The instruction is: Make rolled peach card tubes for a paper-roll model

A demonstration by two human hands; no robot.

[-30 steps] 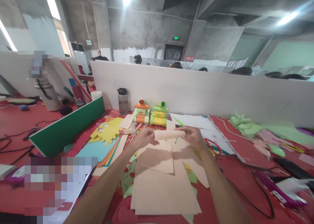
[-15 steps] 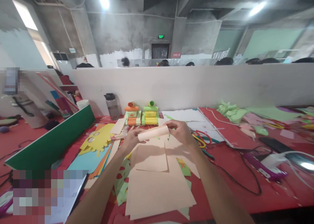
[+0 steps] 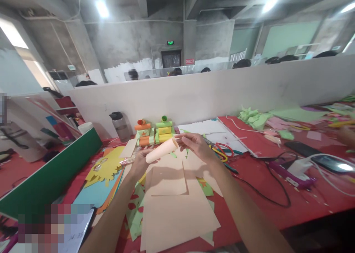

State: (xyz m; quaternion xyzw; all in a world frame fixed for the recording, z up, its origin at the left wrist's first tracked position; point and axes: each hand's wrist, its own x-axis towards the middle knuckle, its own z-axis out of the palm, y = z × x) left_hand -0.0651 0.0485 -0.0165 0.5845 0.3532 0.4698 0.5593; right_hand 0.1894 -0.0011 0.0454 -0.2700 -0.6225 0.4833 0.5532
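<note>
A peach paper tube (image 3: 161,151) is held above the table, tilted with its open right end higher. Around its lower left end, my left hand (image 3: 140,163) is closed, with the fingers behind the paper. My right hand (image 3: 197,146) pinches at the rim of the raised end, its fingertips partly hidden. Below lie a smaller peach sheet (image 3: 168,179) and larger peach sheets (image 3: 180,223) stacked under it. Two paper models made of rolled tubes, one orange (image 3: 143,132) and one green and yellow (image 3: 165,129), stand behind the tube.
Scissors (image 3: 222,151) lie right of my right hand. Farther right are a phone (image 3: 330,162), a purple power strip (image 3: 291,175) and cables. Yellow cut paper (image 3: 108,168), a green divider (image 3: 55,171) and a bottle (image 3: 119,126) are on the left. Another person's hand (image 3: 346,136) shows at the right edge.
The paper tube has gone from nearly level to tilted, its right end raised and turned so the opening shows. My right hand has shifted to that rim. The camera view has turned slightly right.
</note>
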